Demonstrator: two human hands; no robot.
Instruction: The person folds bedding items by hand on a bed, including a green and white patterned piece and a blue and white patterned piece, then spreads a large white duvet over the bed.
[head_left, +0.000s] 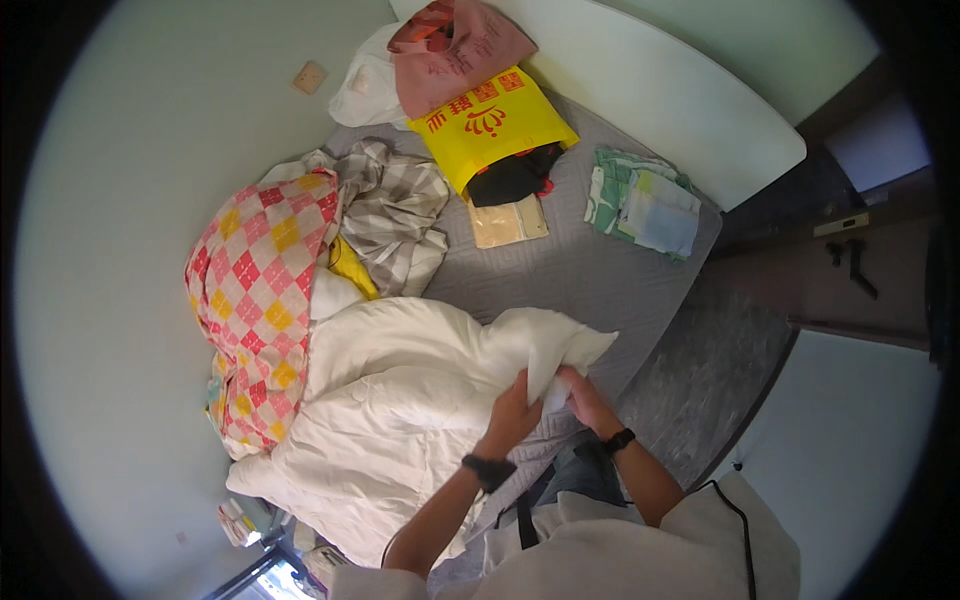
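A white quilt (420, 375) lies bunched over the near part of a bed covered by a grey quilted bedspread (487, 277). My left hand (514, 416) grips the quilt near its right end, with the fingertips partly hidden in the folds. Close beside it, my right hand (587, 401) holds the quilt's edge, and a loose corner sticks out beyond both hands. A checked pink, red and yellow cloth (262, 300) is heaped against the quilt's left side. Behind it lies a grey and white plaid cloth (394, 210).
A yellow plastic bag (495, 127) with black cloth in it, a pink bag (457, 60) and a white bag (367, 86) lie by the white headboard (645, 82). Folded green cloth (641, 199) and a flat beige packet (510, 223) rest on the bed. A door (817, 262) stands at right.
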